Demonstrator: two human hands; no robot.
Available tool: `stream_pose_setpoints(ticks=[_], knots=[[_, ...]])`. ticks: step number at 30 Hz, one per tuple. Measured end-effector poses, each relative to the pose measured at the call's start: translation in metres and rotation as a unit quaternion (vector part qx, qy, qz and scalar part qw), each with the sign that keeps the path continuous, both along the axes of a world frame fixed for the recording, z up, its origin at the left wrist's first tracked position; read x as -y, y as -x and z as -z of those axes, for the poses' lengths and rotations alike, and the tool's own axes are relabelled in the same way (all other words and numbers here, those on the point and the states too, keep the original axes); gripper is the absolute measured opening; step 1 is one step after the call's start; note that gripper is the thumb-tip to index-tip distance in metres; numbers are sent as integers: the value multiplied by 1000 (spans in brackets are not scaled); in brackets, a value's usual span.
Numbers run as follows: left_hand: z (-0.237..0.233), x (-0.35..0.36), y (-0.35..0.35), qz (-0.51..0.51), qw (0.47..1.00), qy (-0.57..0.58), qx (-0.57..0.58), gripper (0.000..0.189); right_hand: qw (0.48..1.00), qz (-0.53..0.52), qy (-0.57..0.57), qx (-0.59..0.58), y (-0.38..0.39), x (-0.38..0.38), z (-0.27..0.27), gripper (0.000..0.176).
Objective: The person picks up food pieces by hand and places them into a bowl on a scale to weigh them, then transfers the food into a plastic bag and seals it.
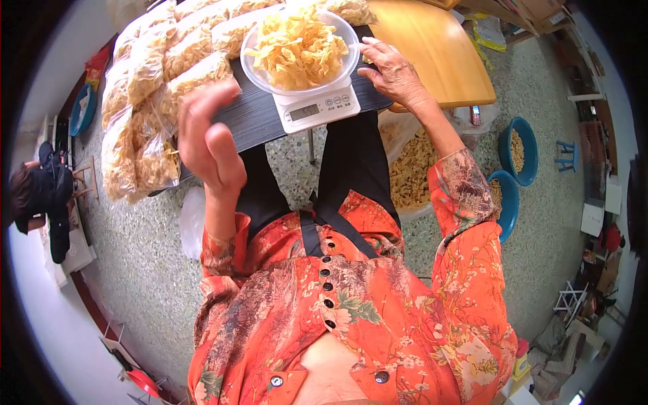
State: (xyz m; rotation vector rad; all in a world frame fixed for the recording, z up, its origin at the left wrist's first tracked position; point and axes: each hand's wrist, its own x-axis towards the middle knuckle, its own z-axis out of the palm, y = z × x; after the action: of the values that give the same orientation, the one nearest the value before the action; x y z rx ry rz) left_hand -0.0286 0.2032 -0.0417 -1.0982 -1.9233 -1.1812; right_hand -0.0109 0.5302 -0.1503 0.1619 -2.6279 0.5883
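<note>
Bowl sits on the scale, heaped with flakes; round, so no long axis to match. Right hand is nearer, just beside the right rim, fingers spread, nothing held; rim contact unclear. Left hand is lower left of it, apart, half-open, apparently empty.

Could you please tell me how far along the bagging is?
Many clear plastic bags look already filled with pale yellow flakes. A round translucent bowl of loose flakes sits on a white digital scale, the right hand beside it, the left hand raised. Those flakes look left to bag; loose brown pieces below may be too.
</note>
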Motion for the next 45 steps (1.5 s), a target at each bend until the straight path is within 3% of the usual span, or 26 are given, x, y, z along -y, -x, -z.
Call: stream_pose_setpoints(ticks=[2, 4, 6, 7, 8, 12, 16, 17, 18, 19, 21, 22, 24, 26, 28, 30, 32, 34, 36, 38, 39, 43, 45], knots=[[17, 10, -26, 31, 998, 31, 54, 63, 997, 28, -57, 34, -2, 4, 5, 49], [43, 17, -48, 91, 989, 64, 93, 49, 998, 20, -59, 4, -1, 1, 11, 40], [67, 19, -67, 133, 964, 120, 198, 22, 998, 9, -56, -7, -2, -1, 10, 27], [83, 19, -76, 140, 955, 129, 228, 17, 999, -3, -23, -31, -1, 0, 11, 16], [100, 19, -82, 149, 945, 138, 258, 13, 999, -7, -23, -30, -2, 1, 12, 16], [147, 15, -98, 131, 924, 168, 317, 14, 999, 8, -29, -26, -10, -2, 14, 11], [166, 17, -89, 130, 902, 226, 345, 19, 991, 12, 99, -90, -31, 11, 5, 10], [168, 17, -85, 129, 896, 218, 366, 20, 941, 40, 335, -12, -42, 17, -3, 9], [170, 16, -83, 128, 889, 210, 386, 21, 831, 68, 548, 69, -54, 23, -9, 9], [171, 16, -81, 116, 879, 208, 413, 23, 739, -11, 673, 30, -66, 31, -5, 12], [177, 15, -79, 105, 873, 195, 435, 24, 640, -70, 764, 37, -94, 49, 3, 18], [179, 17, -78, 98, 866, 185, 454, 24, 640, -69, 764, 41, -109, 59, 7, 18], [179, 17, -77, 92, 860, 187, 466, 24, 493, -81, 863, 73, -134, 74, 21, 23], [176, 18, -78, 99, 871, 182, 445, 24, 443, -73, 891, 62, -152, 86, 29, 28], [179, 18, -78, 101, 864, 189, 456, 24, 443, -49, 894, 54, -163, 91, 45, 33], [181, 18, -79, 107, 856, 196, 466, 24, 383, -39, 922, 29, -171, 95, 52, 37], [183, 18, -78, 111, 864, 202, 447, 24, 392, -12, 920, 27, -173, 93, 55, 40], [181, 19, -77, 110, 855, 217, 457, 24, 440, 49, 897, 7, -170, 95, 44, 41], [181, 21, -77, 108, 847, 232, 467, 25, 423, 11, 906, -4, -171, 88, 44, 42], [183, 20, -77, 111, 854, 213, 462, 27, 526, 42, 849, -26, -170, 83, 43, 39], [183, 20, -77, 110, 854, 213, 461, 27, 539, 25, 842, -25, -171, 79, 42, 39], [183, 21, -76, 115, 844, 227, 472, 28, 541, 59, 839, -34, -173, 80, 42, 33], [182, 21, -77, 114, 850, 227, 462, 28, 486, 55, 872, -30, -175, 79, 50, 27]])
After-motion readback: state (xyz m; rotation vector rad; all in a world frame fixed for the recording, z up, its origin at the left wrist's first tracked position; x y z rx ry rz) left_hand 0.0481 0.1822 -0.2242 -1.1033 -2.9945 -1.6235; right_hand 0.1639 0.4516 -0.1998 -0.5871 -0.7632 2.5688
